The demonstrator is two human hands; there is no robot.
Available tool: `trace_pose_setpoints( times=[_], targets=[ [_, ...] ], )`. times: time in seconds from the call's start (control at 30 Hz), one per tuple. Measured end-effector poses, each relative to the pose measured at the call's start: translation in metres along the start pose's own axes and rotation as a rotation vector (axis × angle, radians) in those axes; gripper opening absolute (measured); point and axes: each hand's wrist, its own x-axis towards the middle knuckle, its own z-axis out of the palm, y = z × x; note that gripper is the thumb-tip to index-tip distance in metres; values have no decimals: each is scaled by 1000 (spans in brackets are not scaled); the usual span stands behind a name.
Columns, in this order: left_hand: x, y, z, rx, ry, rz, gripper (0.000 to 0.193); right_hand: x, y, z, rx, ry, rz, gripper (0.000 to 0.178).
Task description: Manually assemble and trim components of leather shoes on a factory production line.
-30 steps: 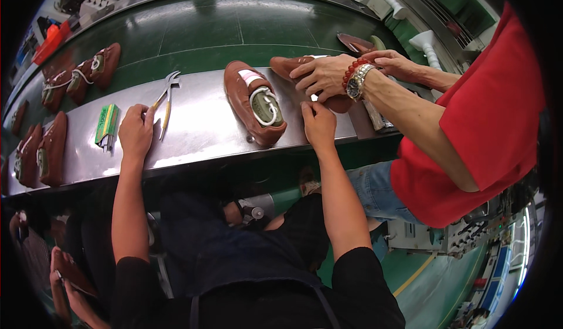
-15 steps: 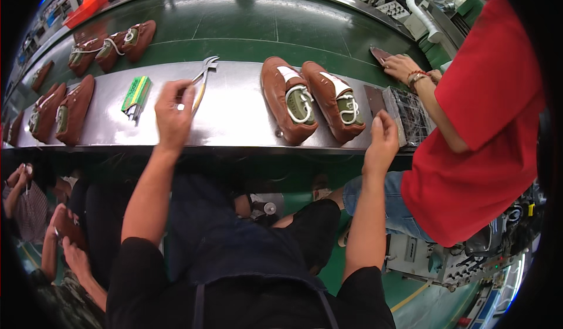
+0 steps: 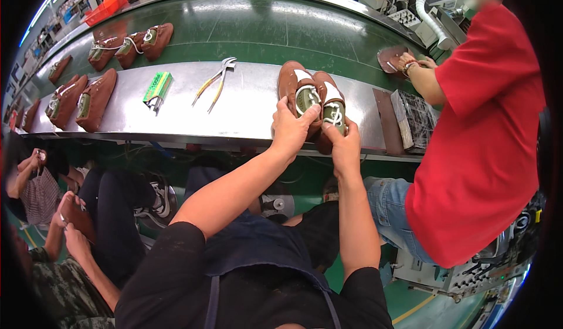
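Note:
Two brown shoes with white laces and olive-green insides stand side by side at the edge of the metal bench. My left hand (image 3: pixel 290 128) is closed round the heel end of the left shoe (image 3: pixel 288 81), its thumb at the opening. My right hand (image 3: pixel 345 147) grips the heel end of the right shoe (image 3: pixel 326 83), thumb at its opening. The two shoes touch each other. To their left, pliers (image 3: pixel 216 83) with yellowish handles lie spread on the bench, next to a green-and-yellow box (image 3: pixel 158 88) with thin grey pieces sticking out.
More brown shoes (image 3: pixel 97 100) stand on the bench's left end, and others (image 3: pixel 157 41) on the green conveyor belt (image 3: pixel 252 27) behind. A plastic-wrapped block (image 3: pixel 413 120) and a brown strip (image 3: pixel 388 120) lie at right. A co-worker in red (image 3: pixel 475 135) handles a brown piece. Other people sit at left.
My left hand has left the pliers' side and moved right to the left shoe. My right hand has come left onto the right shoe. The shoes now lean closer together.

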Motion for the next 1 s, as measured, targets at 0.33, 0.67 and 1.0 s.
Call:
trace_pose_setpoints(
  times=[0.33,0.67,1.0],
  targets=[
    [-94,24,-82,-240,-114,-147,91,-114,0,9,329,-48,89,84],
    [-99,29,-99,-345,-267,-330,99,-119,18,11,462,-275,289,101],
    [-165,-14,-156,-245,-281,-377,109,-171,49,10,446,-369,227,117]
  ],
)
